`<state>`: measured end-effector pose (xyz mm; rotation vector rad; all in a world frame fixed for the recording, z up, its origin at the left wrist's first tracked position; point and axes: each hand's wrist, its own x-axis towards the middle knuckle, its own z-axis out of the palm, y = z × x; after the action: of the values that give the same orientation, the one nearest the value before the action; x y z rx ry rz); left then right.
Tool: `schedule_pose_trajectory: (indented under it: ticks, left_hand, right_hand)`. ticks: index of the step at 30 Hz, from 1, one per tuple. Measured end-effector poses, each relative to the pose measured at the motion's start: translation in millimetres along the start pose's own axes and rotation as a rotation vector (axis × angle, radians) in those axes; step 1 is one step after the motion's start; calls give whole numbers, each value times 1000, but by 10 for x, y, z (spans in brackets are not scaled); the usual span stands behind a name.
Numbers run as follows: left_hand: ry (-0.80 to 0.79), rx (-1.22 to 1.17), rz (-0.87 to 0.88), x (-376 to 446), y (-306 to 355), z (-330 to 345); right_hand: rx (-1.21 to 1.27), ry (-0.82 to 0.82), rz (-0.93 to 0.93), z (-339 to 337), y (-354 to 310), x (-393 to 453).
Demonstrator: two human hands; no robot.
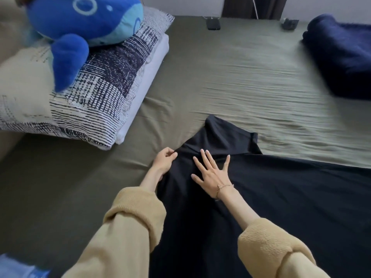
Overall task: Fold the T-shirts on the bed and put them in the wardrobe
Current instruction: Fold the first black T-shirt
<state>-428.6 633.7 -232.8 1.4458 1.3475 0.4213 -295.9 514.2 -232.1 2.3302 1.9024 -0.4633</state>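
Head view: a black T-shirt (pixel 271 197) lies spread on the olive bed sheet (pixel 230 77), its sleeve folded in. The left hand (pixel 165 160) pinches the shirt's edge; the right hand (pixel 211 173) presses flat on it, fingers splayed. Left of the shirt, a patterned pillow (pixel 90 93) carries a blue plush toy (pixel 80 23). Beyond the shirt, to the right, sits a folded navy blanket (pixel 341 57). Two small dark objects (pixel 213 24) lie far beyond it at the bed's edge, too blurred to identify. The shirt's lower part runs out of frame.
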Motion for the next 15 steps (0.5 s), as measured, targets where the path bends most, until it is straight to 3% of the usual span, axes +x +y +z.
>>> schedule_pose_trajectory:
  ticks: [6, 11, 15]
  left_hand:
    - [83, 386, 44, 61, -34, 25]
    - [54, 276, 23, -79, -74, -90]
    - [148, 226, 57, -420, -268, -187]
  right_hand:
    - [39, -59, 62, 124, -47, -52]
    - [83, -71, 59, 178, -193, -256]
    - [58, -84, 15, 246, -372, -602]
